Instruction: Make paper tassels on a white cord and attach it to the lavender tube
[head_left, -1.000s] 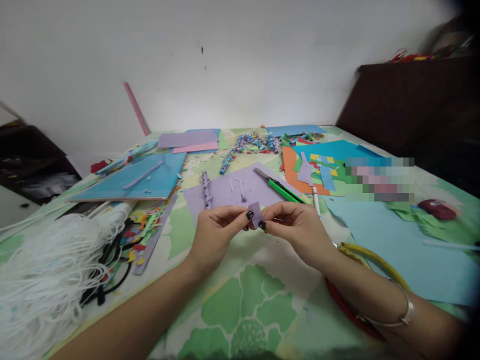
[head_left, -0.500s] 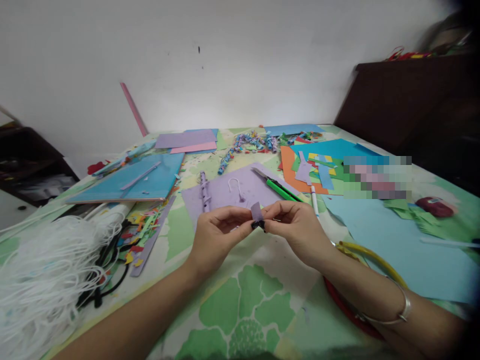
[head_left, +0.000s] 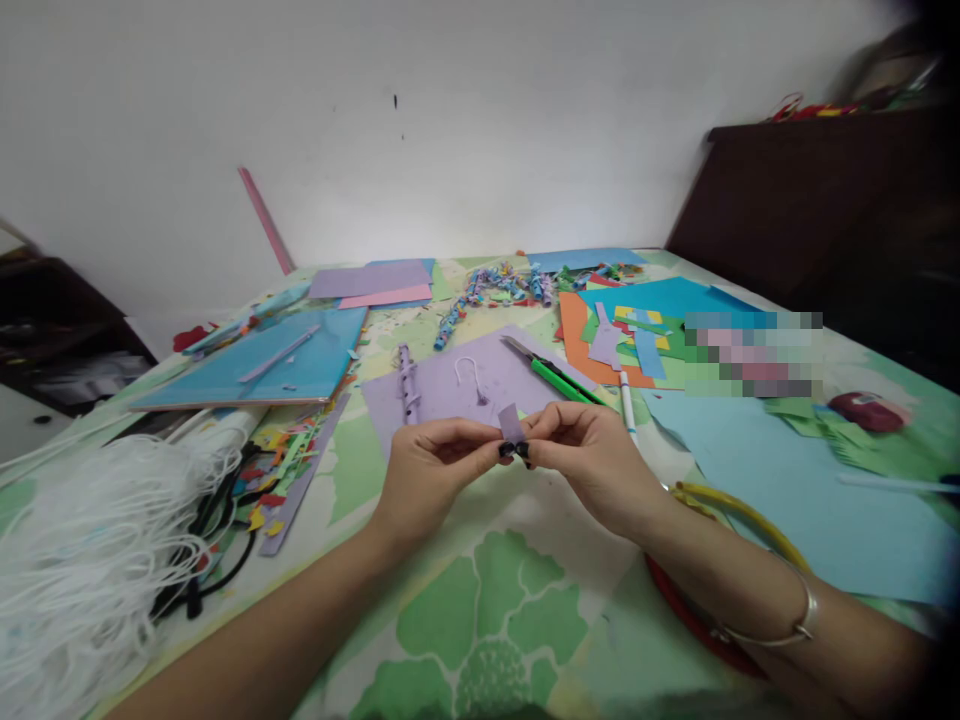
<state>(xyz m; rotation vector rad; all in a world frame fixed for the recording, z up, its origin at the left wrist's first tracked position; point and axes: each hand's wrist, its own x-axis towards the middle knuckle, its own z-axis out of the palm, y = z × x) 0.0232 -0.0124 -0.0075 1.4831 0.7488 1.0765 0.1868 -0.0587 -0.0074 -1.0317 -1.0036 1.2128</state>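
A small purple paper strip (head_left: 511, 424) is pinched between both hands, its free end pointing up and its lower end hidden by fingertips. My left hand (head_left: 435, 468) grips it from the left with thumb and index finger. From the other side my right hand (head_left: 589, 455) pinches the same strip, the two thumbs nearly touching. Just beyond the hands lies a purple paper sheet (head_left: 439, 375) bearing a short white string (head_left: 469, 368), a rolled purple paper stick (head_left: 408, 385) and a green box cutter (head_left: 559, 380) with its blade out.
On the left are a heap of white cord (head_left: 82, 560), paper scraps (head_left: 289, 455) and a blue board (head_left: 262, 350). Coloured sheets (head_left: 574, 345) and a white marker (head_left: 627, 400) lie on the right, with yellow-handled scissors or a ring (head_left: 742, 510) under my right forearm.
Both hands keep their pinch on the paper strip, whose upper end leans slightly more to the left. The whole view has shifted very slightly; nothing else has visibly moved.
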